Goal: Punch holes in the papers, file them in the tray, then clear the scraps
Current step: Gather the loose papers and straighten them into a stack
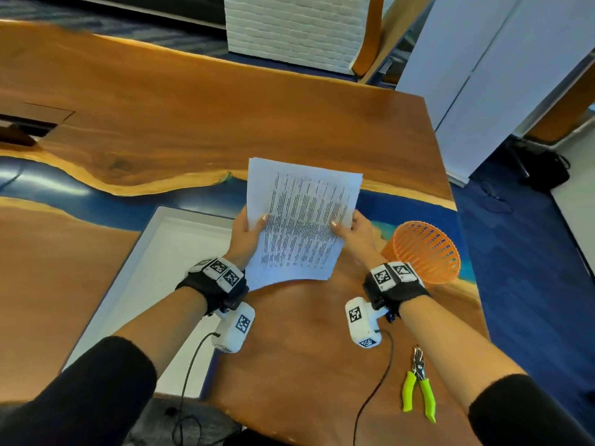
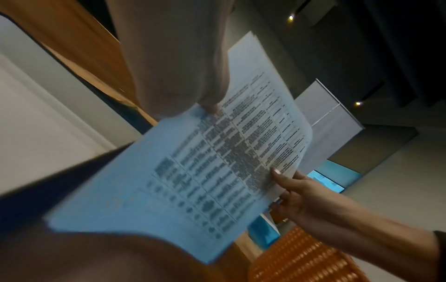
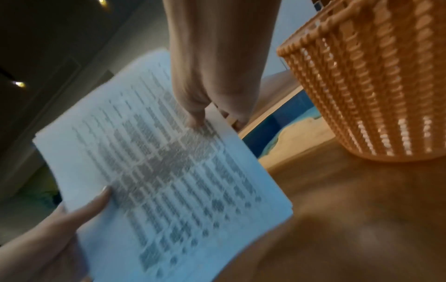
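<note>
Your left hand and right hand each pinched a side edge of the papers, thumbs on the printed face, fingers curled behind. You held the stack above the table, between the white tray and the orange basket. The green-handled punch lay near your right forearm.
</note>
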The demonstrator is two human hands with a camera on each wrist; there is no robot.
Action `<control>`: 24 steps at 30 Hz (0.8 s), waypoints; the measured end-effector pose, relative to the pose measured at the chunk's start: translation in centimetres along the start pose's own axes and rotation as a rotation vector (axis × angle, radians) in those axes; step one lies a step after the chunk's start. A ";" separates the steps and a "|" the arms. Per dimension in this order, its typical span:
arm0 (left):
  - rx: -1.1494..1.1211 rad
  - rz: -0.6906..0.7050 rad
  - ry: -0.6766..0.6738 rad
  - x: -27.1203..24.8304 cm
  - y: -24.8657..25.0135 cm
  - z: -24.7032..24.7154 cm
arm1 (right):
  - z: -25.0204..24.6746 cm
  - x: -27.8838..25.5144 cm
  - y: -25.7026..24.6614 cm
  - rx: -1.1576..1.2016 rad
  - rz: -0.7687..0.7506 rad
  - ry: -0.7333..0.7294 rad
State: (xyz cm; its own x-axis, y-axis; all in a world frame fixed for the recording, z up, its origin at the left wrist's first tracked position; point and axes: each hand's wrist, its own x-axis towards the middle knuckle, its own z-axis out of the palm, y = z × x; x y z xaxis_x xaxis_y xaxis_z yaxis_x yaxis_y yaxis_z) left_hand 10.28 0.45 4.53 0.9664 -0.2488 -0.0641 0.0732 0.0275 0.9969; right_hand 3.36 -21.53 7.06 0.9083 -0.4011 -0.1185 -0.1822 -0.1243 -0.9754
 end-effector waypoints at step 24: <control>0.082 -0.020 -0.056 -2.4 -5.7 2.7 | 1.2 -4.2 7.2 -0.143 0.090 0.138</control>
State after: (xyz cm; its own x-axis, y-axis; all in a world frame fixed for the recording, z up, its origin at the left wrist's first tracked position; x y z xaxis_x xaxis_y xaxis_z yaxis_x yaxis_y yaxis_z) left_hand 6.91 -1.70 -0.84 0.9494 -0.3025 -0.0841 0.0702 -0.0566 0.9959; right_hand -1.32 -19.66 0.28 0.8276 -0.5358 -0.1675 -0.3206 -0.2062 -0.9245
